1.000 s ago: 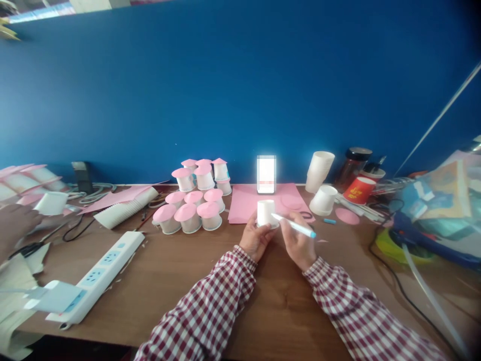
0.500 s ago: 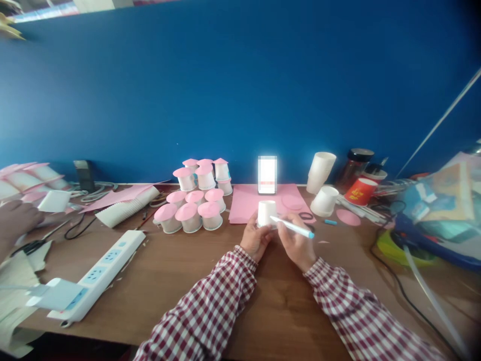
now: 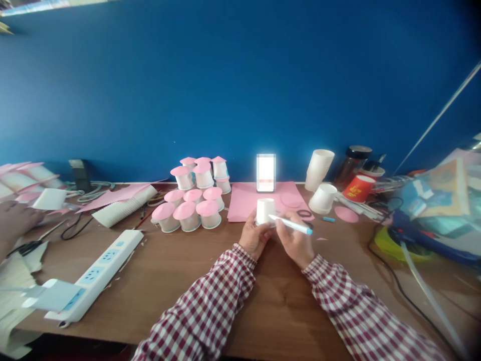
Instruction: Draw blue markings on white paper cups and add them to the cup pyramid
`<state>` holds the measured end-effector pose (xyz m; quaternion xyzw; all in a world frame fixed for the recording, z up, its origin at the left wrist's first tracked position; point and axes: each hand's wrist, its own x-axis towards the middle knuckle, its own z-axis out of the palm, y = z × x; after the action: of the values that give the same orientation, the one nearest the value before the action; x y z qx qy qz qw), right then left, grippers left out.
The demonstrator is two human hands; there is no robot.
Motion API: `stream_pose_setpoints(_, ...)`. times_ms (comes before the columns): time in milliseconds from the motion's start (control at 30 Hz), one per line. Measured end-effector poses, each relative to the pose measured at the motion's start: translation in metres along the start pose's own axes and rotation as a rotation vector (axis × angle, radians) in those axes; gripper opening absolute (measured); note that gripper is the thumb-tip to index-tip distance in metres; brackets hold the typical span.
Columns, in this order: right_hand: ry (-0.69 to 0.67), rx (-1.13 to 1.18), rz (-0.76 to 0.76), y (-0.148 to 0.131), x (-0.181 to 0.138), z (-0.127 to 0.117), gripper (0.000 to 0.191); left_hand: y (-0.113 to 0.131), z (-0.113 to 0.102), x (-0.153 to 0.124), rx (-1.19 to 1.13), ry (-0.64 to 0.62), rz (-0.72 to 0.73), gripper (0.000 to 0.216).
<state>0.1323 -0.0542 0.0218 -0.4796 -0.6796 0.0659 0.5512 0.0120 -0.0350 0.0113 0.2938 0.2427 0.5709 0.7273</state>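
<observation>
9 pink-capped cups flank hands' white cup.

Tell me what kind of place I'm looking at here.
Probably a craft worktable against a blue wall. The hands, left hand and right hand, hold a white paper cup and a pen; pink-topped cups sit stacked nearby, beside pink paper and a power strip.

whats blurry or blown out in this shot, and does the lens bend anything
Head view: the phone screen is blown out to plain white; the far right clutter and the co-worker's hand at the left edge are smeared and soft. The middle is sharper: left hand holding the white cup, right hand holding the pen. The wide lens bows the table's back edge and darkens the corners.
</observation>
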Motion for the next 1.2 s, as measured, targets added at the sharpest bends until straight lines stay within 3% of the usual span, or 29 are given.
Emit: stream_pose_setpoints(1200, 0.007, 0.006, 0.012, -0.0004, 0.0008, -0.0007, 0.012, -0.0004, 0.0014, -0.0022, 0.009, -0.029, -0.02, 0.066)
